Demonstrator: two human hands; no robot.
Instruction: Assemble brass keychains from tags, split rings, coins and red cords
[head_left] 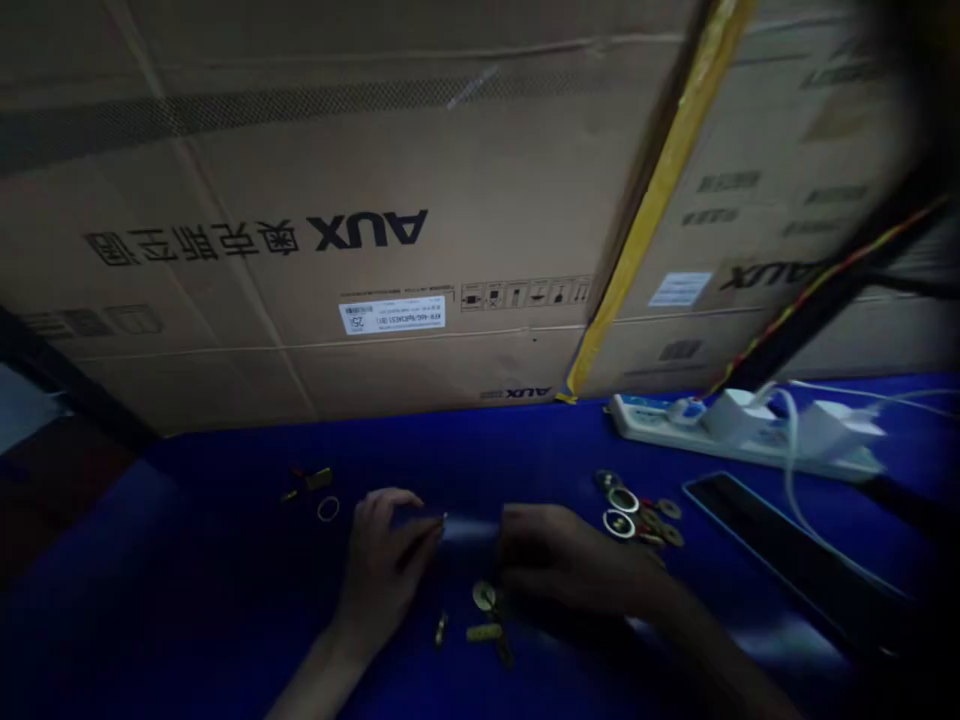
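Observation:
My left hand (386, 565) lies on the dark blue mat (480, 470) with its fingers drawn together on a small shiny metal piece (444, 518). My right hand (562, 560) is blurred and faces it from the right, fingers curled, and what it holds cannot be made out. A pale streak shows between the hands. Just below them are a brass disc (484, 596), a brass cylinder (484, 632) and a small brass fitting (441, 630). Brass rings and washers (622, 510) sit right of my right hand, and a brass ring (328, 509) lies left of my left hand.
A white power strip (742, 430) with white plugs and cables lies at the far right of the mat. Next to it is a dark flat tablet (787, 540) with a blue edge. A large cardboard AUX box (367, 230) with yellow tape stands behind the mat.

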